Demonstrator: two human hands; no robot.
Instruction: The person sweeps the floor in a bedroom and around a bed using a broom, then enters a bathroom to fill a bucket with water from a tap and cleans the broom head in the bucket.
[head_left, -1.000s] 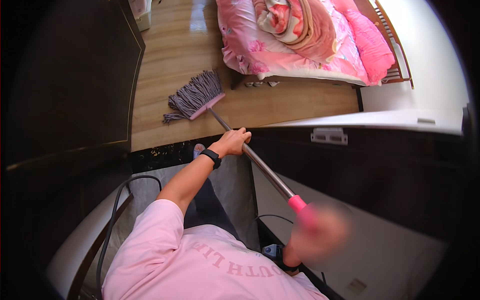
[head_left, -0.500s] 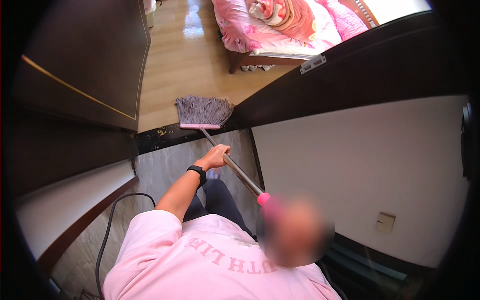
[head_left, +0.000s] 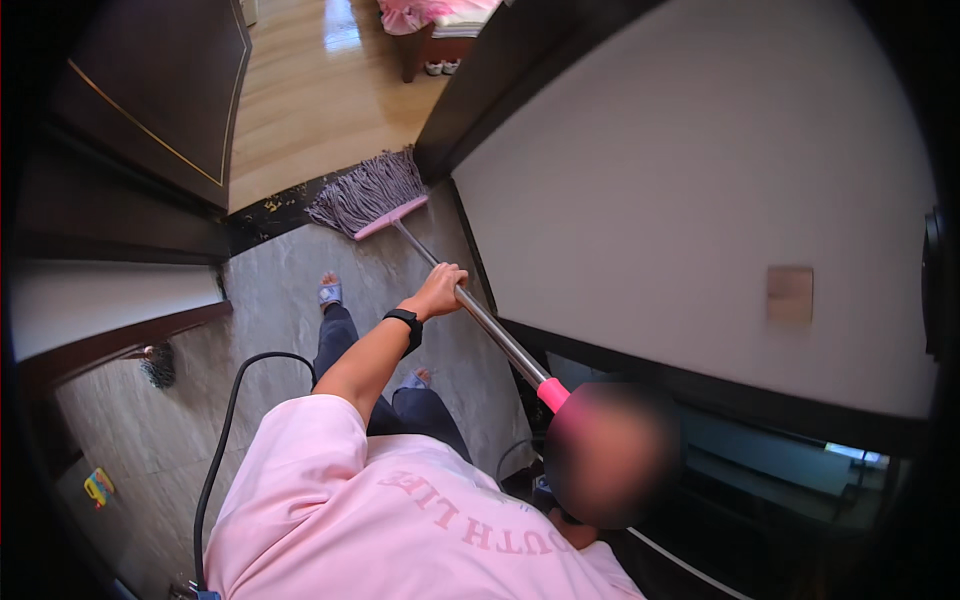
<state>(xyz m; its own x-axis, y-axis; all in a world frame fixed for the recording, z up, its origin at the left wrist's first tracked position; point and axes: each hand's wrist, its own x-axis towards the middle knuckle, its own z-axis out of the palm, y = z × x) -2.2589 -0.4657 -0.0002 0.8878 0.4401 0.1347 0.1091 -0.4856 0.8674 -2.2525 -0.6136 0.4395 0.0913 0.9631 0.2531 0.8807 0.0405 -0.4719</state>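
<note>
1. Gripping the metal mop handle (head_left: pixel 480 315) about midway along its length, the left hand (head_left: pixel 440 290) has its fingers curled fully round the shaft; a black wristband (head_left: pixel 405 328) sits on that wrist.
2. Lower down, the right hand is hidden behind a blurred patch at the pink upper end (head_left: pixel 552 393) of the handle, so its hold cannot be told.
3. At the far end, the mop head (head_left: pixel 368 192), a pink bar with grey-purple strands, lies on the floor right at the dark threshold strip (head_left: pixel 270 212), where the grey marble floor (head_left: pixel 270 300) meets the wooden floor (head_left: pixel 320 110) of the next room.
4. Beside the mop head stands the dark door frame (head_left: pixel 480 100), just to its right, next to a white wall (head_left: pixel 700 170).
5. Both feet in slippers (head_left: pixel 330 293) stand on the marble, near the handle.
6. A black cable (head_left: pixel 225 430) curves over the floor at the left.
</note>
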